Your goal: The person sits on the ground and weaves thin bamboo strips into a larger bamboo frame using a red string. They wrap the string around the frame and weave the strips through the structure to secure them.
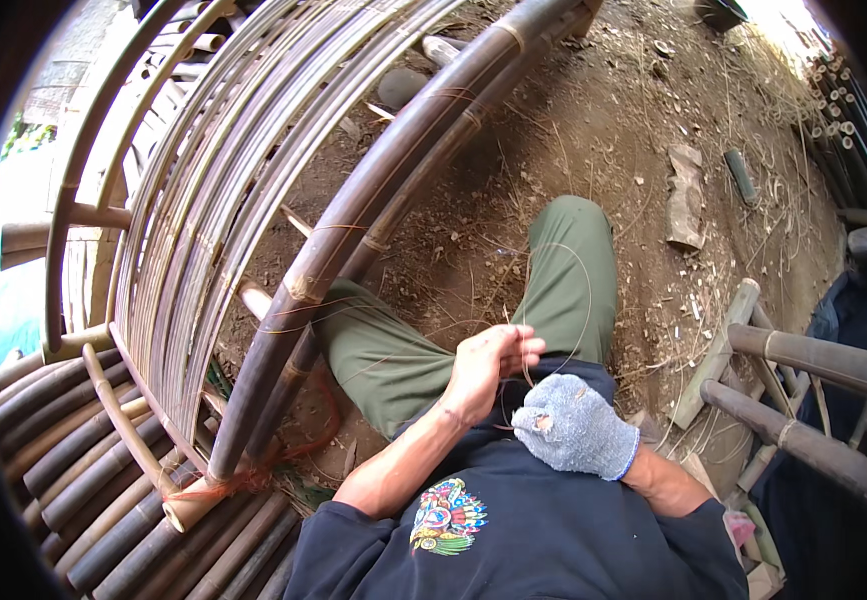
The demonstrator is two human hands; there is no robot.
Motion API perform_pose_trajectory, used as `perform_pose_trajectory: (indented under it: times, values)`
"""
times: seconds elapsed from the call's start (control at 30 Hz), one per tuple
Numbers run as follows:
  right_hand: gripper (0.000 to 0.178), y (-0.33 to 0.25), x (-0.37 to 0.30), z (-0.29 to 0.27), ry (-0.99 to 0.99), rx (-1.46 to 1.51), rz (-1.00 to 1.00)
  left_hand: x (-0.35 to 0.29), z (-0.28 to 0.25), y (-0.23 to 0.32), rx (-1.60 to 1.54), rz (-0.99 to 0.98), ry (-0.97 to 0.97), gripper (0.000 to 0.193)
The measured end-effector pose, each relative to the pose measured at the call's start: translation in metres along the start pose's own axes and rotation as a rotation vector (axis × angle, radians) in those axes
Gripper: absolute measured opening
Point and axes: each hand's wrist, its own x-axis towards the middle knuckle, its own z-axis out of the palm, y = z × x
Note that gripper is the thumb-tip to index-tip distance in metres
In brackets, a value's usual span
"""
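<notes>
My left hand is bare and curled nearly closed, its fingertips pinching a thin pale strand that loops up over my right knee and curves back down. My right hand wears a grey knit glove with a hole near the knuckles; it sits just below and to the right of the left hand, fingers bunched toward the same strand, though I cannot tell whether the glove actually grips it. Both hands hover over my lap, above my dark sweatshirt and green trousers.

To the left of my left hand, 2 dark curved bamboo poles arch upward, bound with thin ties. Farther left of them stands a frame of many thin bamboo slats. Below that frame lies a row of thick bamboo stalks. Well to the right of my gloved hand, more bamboo poles rest on the dirt ground.
</notes>
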Motion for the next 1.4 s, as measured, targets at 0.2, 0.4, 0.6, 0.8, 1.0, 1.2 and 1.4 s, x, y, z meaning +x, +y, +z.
perform_pose_trajectory:
  times: [0.2, 0.4, 0.6, 0.8, 1.0, 1.2, 1.4]
  values:
    - [0.006, 0.006, -0.038, -0.004, 0.066, 0.322, 0.160, 0.048, -0.009, 0.015, -0.711, 0.102, -0.104, 0.025]
    - [0.004, 0.014, -0.101, -0.018, 0.116, 0.318, 0.588, 0.034, -0.020, 0.052, -0.603, 0.282, 0.029, 0.024]
    - [0.005, 0.023, -0.144, -0.006, 0.057, 0.281, 0.702, 0.033, -0.022, 0.054, -0.536, 0.396, 0.183, 0.027]
    - [0.008, 0.028, -0.162, 0.005, 0.029, 0.340, 0.807, 0.039, -0.027, 0.051, -0.509, 0.462, 0.164, 0.027]
    - [0.007, 0.041, -0.177, 0.014, -0.054, 0.329, 0.818, 0.037, -0.033, 0.059, -0.505, 0.498, 0.173, 0.025]
    - [0.011, 0.053, -0.186, 0.016, -0.100, 0.428, 0.883, 0.032, -0.034, 0.069, -0.524, 0.516, 0.192, 0.020]
    - [0.016, 0.123, -0.228, -0.071, -0.184, 0.025, 0.466, -0.040, -0.134, 0.144, 0.217, 1.011, 0.780, 0.017]
